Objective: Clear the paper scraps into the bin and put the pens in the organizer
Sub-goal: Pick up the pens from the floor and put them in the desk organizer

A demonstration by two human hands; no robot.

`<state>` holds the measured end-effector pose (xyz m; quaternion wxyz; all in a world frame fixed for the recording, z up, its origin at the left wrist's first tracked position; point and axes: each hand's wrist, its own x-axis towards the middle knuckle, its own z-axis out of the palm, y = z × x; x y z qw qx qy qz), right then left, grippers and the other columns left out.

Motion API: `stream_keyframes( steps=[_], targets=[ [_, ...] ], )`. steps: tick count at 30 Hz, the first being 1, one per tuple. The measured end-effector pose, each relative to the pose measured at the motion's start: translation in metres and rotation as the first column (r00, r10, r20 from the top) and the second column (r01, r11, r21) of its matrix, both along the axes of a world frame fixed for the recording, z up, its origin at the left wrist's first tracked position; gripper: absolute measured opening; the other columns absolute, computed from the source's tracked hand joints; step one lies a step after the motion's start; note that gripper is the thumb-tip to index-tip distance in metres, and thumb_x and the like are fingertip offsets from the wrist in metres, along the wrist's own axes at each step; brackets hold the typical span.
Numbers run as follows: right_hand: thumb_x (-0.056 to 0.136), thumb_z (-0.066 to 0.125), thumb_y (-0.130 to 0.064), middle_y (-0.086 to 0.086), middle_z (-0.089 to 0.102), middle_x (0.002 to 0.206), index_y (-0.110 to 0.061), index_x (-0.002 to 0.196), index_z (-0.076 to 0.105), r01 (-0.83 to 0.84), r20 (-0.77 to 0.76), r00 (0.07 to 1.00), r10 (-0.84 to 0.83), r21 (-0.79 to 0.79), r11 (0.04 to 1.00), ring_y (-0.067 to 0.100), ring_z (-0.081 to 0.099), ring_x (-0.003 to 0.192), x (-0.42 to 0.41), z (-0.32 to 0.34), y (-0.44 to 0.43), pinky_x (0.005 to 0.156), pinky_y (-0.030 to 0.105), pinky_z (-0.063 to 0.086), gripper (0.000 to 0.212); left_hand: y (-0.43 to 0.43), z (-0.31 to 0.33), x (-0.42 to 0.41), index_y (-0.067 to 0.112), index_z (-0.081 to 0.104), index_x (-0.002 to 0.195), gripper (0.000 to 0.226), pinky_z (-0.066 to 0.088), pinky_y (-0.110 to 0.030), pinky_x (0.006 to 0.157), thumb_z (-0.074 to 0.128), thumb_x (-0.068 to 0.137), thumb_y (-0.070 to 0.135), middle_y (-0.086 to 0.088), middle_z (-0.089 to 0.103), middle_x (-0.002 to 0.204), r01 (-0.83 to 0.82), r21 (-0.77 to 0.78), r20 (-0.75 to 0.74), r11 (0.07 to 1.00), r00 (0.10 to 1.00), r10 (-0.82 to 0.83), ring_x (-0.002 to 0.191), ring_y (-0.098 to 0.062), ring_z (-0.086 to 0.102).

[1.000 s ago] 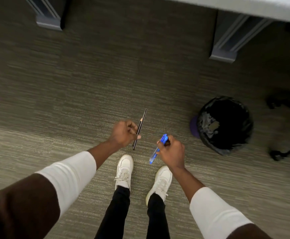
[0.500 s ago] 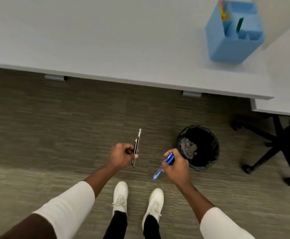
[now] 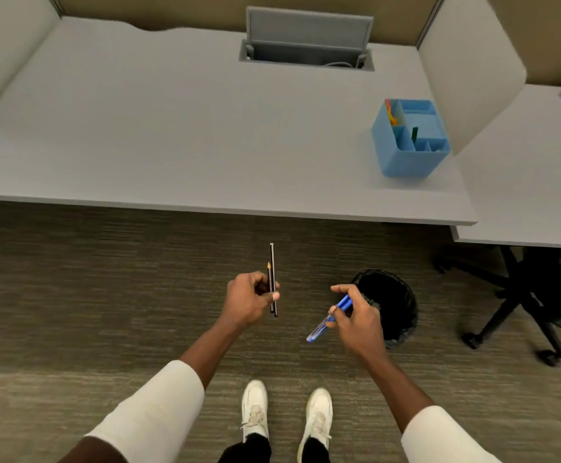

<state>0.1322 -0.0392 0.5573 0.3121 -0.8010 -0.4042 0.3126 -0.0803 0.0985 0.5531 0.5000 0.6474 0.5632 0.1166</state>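
My left hand (image 3: 250,300) is closed around two thin dark sticks, a black pen and a pencil (image 3: 272,265), pointing away from me above the carpet. In my right hand (image 3: 356,315) I grip a blue pen (image 3: 327,320), its clear end slanting down to the left. Just right of that hand stands the black-lined bin (image 3: 396,305) on the floor. The blue organizer (image 3: 406,152) sits on the grey desk (image 3: 179,128) at the right, with an orange and a green item upright in its compartments. No paper scraps show on the desk.
A black swivel chair base (image 3: 519,302) stands on the carpet at the right under a second desk (image 3: 533,195). A grey cable hatch (image 3: 306,38) is open at the desk's back. Partition walls close the desk at left and right. My white shoes (image 3: 286,412) are below.
The view has swung up from the floor to take in the whole desk and the organizer. Both hands keep their pens and stay in front of me, slightly further apart.
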Motion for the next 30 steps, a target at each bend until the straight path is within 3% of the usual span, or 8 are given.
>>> stream_keyframes(
  steps=[3, 8, 13, 19, 25, 30],
  targets=[
    [0.098, 0.067, -0.007, 0.001, 0.069, 0.08, -0.026, 0.118, 0.063, 0.006, 0.026, 1.0, -0.007, 0.026, 1.0, 0.002, 0.076, 0.067, -0.008, 0.021, 0.016, 0.066, 0.032, 0.063, 0.028, 0.016, 0.026, -0.011, 0.025, 0.08, 0.099, 0.018, 0.047, -0.002, 0.065, 0.086, 0.084, 0.019, 0.012, 0.078, 0.088, 0.008, 0.033, -0.009, 0.999, 1.0, -0.008, 0.081, 0.005, 0.07],
    [0.097, 0.07, -0.009, 0.0, 0.071, 0.087, -0.027, 0.126, 0.058, 0.039, 0.013, 0.999, -0.04, 0.039, 0.998, 0.003, 0.076, 0.074, -0.002, 0.043, 0.042, 0.059, 0.017, 0.057, 0.036, 0.044, 0.05, -0.015, 0.027, 0.076, 0.105, 0.021, 0.046, -0.006, 0.069, 0.083, 0.086, 0.021, 0.014, 0.074, 0.094, 0.04, 0.053, -0.021, 0.998, 0.999, -0.039, 0.089, 0.005, 0.067],
    [0.092, 0.078, -0.013, -0.002, 0.07, 0.09, -0.029, 0.126, 0.052, 0.121, 0.022, 0.992, -0.123, 0.065, 0.99, 0.005, 0.076, 0.075, 0.014, 0.064, 0.054, 0.068, 0.024, 0.062, 0.045, 0.061, 0.068, -0.001, 0.026, 0.076, 0.104, 0.02, 0.047, -0.008, 0.072, 0.083, 0.086, 0.022, 0.013, 0.075, 0.094, 0.076, 0.091, -0.026, 0.993, 0.997, -0.074, 0.091, 0.001, 0.069],
    [0.095, 0.075, -0.016, -0.002, 0.073, 0.093, -0.029, 0.116, 0.06, 0.164, 0.026, 0.985, -0.168, 0.107, 0.981, -0.002, 0.076, 0.074, 0.049, 0.079, 0.057, 0.067, 0.015, 0.058, 0.029, 0.071, 0.075, 0.036, 0.026, 0.077, 0.1, 0.01, 0.063, -0.031, 0.088, 0.079, 0.09, 0.027, 0.009, 0.078, 0.091, 0.12, 0.092, -0.003, 0.989, 0.993, -0.12, 0.087, -0.005, 0.075],
    [0.099, 0.07, -0.013, 0.001, 0.072, 0.099, -0.024, 0.119, 0.061, 0.248, -0.028, 0.969, -0.247, 0.103, 0.963, -0.004, 0.074, 0.074, 0.103, 0.085, 0.075, 0.062, 0.004, 0.05, 0.024, 0.093, 0.084, 0.093, 0.023, 0.076, 0.099, 0.01, 0.062, -0.021, 0.081, 0.076, 0.093, 0.031, 0.007, 0.078, 0.089, 0.138, 0.109, -0.005, 0.984, 0.99, -0.138, 0.079, -0.002, 0.075],
    [0.097, 0.071, -0.008, 0.001, 0.071, 0.106, -0.024, 0.116, 0.064, 0.296, -0.026, 0.955, -0.295, 0.142, 0.945, 0.008, 0.077, 0.085, 0.166, 0.097, 0.107, 0.069, 0.008, 0.055, 0.026, 0.124, 0.098, 0.146, 0.02, 0.076, 0.104, 0.015, 0.057, -0.025, 0.084, 0.076, 0.093, 0.03, 0.007, 0.076, 0.093, 0.112, 0.135, -0.043, 0.985, 0.993, -0.107, 0.084, -0.006, 0.074]
  ],
)
